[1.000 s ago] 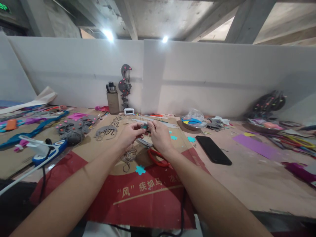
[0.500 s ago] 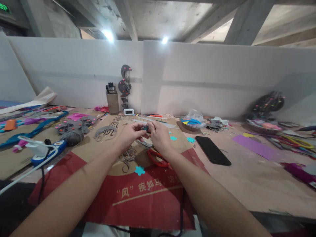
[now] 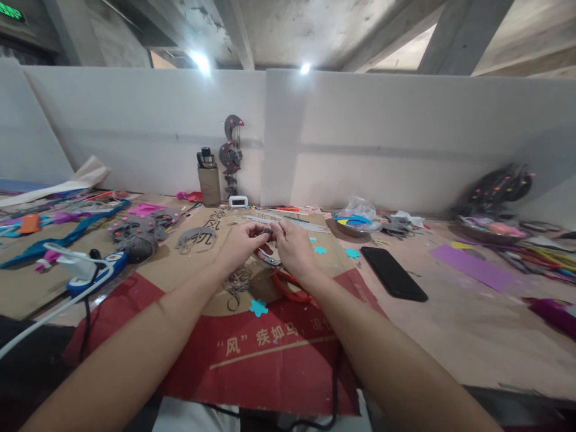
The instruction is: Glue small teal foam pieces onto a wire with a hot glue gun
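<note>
Over the cardboard my two hands meet, fingertips pinched together. Between the thumb and fingers of my left hand (image 3: 245, 245) is a small dark piece (image 3: 267, 230), mostly covered by the fingers. My right hand (image 3: 290, 245) pinches at the same piece from the other side. Red-handled scissors (image 3: 292, 287) show just below my right hand, their blades pointing up and left; I cannot tell whether they rest on the cardboard or against the palm. Tangled grey cord (image 3: 238, 282) lies under my left wrist. Nearer me is a turquoise flower-shaped cutout (image 3: 258, 308).
A black phone (image 3: 393, 274) lies right of the red-and-brown cardboard (image 3: 270, 378). More turquoise cutouts (image 3: 353, 253) lie near it. Behind stand a bottle (image 3: 209, 180) and a small white clock (image 3: 238, 201). A power strip (image 3: 101, 271) with a white cable is at left.
The small piece showed teal between my fingertips earlier; now only a dark bit shows. My fingers have shifted slightly around it. The view has turned a little.
</note>
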The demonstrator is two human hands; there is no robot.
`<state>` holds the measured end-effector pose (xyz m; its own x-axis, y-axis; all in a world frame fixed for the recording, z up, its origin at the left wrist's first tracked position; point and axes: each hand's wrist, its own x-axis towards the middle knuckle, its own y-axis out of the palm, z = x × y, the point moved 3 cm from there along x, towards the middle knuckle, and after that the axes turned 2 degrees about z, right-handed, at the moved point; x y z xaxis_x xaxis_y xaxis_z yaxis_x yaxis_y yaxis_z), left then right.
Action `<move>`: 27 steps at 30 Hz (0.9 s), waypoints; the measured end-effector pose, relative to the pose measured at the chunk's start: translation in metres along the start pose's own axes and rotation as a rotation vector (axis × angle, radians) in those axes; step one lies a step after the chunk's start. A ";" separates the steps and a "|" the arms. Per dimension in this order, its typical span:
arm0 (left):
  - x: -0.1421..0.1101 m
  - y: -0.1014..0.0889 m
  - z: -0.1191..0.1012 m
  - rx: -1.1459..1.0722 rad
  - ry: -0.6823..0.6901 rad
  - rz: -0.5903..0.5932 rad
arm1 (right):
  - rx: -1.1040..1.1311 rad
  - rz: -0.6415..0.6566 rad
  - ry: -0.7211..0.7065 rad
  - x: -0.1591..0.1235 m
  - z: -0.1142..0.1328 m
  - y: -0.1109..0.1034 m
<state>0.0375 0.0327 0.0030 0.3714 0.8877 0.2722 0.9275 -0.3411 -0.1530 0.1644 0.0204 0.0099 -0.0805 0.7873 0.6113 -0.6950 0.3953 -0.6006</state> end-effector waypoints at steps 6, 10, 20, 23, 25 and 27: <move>0.001 -0.001 0.003 -0.013 -0.007 -0.031 | 0.006 0.008 -0.017 0.000 -0.001 0.004; 0.002 -0.002 0.006 -0.012 -0.020 -0.047 | 0.054 0.044 -0.042 0.000 0.001 0.004; 0.003 -0.010 0.009 -0.099 -0.036 -0.221 | 0.310 0.022 0.017 0.000 0.002 0.008; 0.004 -0.012 0.010 -0.145 -0.049 -0.239 | 0.324 0.020 -0.003 -0.001 0.002 0.010; 0.004 -0.012 0.010 -0.158 -0.054 -0.236 | 0.321 0.014 -0.008 -0.001 0.001 0.010; 0.003 -0.010 0.009 -0.158 -0.047 -0.229 | 0.312 0.008 -0.015 -0.001 0.001 0.010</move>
<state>0.0287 0.0420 -0.0028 0.1528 0.9593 0.2374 0.9835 -0.1712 0.0586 0.1568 0.0225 0.0039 -0.0959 0.7821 0.6158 -0.8796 0.2230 -0.4202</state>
